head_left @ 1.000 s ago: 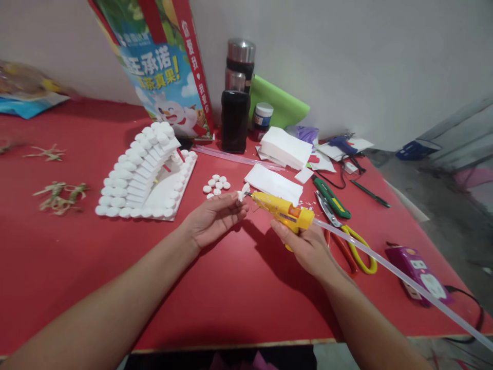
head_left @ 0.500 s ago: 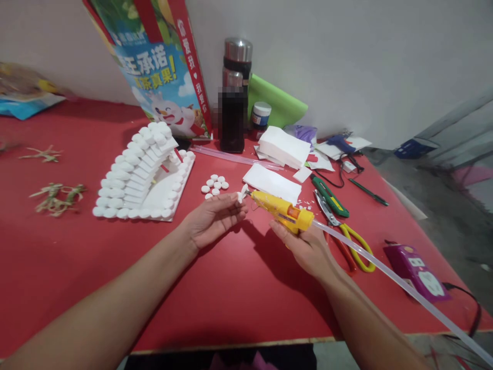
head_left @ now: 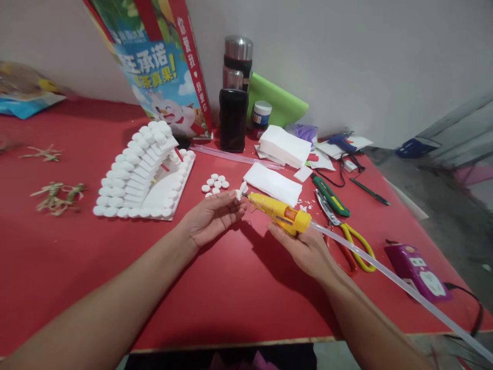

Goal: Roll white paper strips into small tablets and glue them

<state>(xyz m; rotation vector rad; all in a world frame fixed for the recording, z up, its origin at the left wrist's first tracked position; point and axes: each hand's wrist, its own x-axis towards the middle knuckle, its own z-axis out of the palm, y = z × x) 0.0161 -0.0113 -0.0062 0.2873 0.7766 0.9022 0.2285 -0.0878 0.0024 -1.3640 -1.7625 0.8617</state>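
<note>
Between the fingertips of my left hand (head_left: pixel 217 218) is a small white piece (head_left: pixel 241 191), its exact shape partly covered by the fingers. My right hand (head_left: pixel 304 249) is wrapped round the grip of a yellow hot glue gun (head_left: pixel 279 210). Its nozzle points left and meets the white piece or lies right beside it. A long clear glue stick (head_left: pixel 385 267) runs out of the gun's back toward the lower right. Just beyond my left hand lie several round white pebble-like pieces (head_left: pixel 218 183). To the left stands a white stepped model (head_left: pixel 134 174) edged with similar pieces.
Right of my hands lie shears (head_left: pixel 348 231) with red and yellow handles, a green utility knife (head_left: pixel 330 195) and a purple power box (head_left: pixel 418 272). White sheets (head_left: pixel 273 184), a black case (head_left: pixel 233 121) and a printed bag (head_left: pixel 157 72) are farther back. Straw figures (head_left: pixel 59 198) lie left.
The glue gun's nozzle has shifted slightly left and down against the white piece. My left hand stays nearly where it was, and the other things lie unchanged.
</note>
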